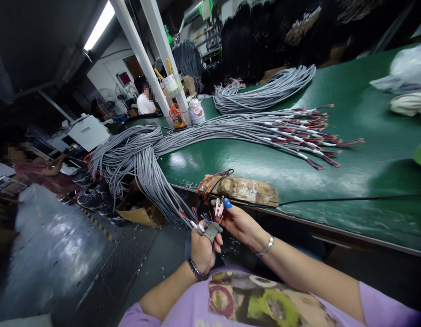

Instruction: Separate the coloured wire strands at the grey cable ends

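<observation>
My left hand [202,252] is closed round the ends of several grey cables [193,223], whose coloured inner wires [207,218] fan out above the fingers. A grey wrapping covers part of that hand's thumb or fingers. Close on its right, my right hand [242,226] pinches a small pale pink clip-like piece [219,207] beside the wire tips. A blue cover sits on one fingertip. The held cables run up to a large grey cable bundle [129,145] draped over the table edge. Behind the hands lies a worn wooden block [254,190] with red and black leads.
Stripped cable ends [309,136] spread over the green table [377,190]. A coiled grey cable bundle [265,93] lies behind them. A black cord [333,199] crosses the front. A lidded cup [197,111] stands by a white post [159,54]. Two other people sit at left.
</observation>
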A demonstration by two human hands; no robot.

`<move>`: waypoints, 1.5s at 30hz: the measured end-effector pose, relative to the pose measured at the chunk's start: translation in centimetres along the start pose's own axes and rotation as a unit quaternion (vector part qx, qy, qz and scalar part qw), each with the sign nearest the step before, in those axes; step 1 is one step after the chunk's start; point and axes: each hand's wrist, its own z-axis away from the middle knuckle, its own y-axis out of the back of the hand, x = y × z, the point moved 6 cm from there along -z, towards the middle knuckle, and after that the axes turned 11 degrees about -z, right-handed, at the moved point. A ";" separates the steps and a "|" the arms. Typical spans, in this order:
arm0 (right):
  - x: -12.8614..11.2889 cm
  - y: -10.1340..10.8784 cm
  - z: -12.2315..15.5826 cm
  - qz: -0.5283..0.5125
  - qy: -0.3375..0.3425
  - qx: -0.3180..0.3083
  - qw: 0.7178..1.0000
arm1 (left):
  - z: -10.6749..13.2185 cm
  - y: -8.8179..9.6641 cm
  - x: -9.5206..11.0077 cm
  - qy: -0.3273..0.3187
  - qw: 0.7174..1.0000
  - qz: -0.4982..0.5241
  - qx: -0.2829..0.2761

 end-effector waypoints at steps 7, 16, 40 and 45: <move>0.2 -0.1 0.6 0.007 -0.033 -0.008 0.999 | 0.4 0.5 -0.2 -0.004 1.000 0.009 0.001; -0.7 -0.5 0.7 0.060 -0.027 -0.027 0.997 | 0.6 1.5 0.8 -0.062 0.997 -0.024 0.046; -0.4 1.4 0.9 -0.014 -0.049 0.043 0.998 | 0.0 1.5 -0.4 -0.041 0.997 -0.031 0.051; -0.9 3.0 1.5 -0.001 -0.044 0.072 0.996 | -0.3 1.5 -1.3 -0.026 0.999 0.023 0.016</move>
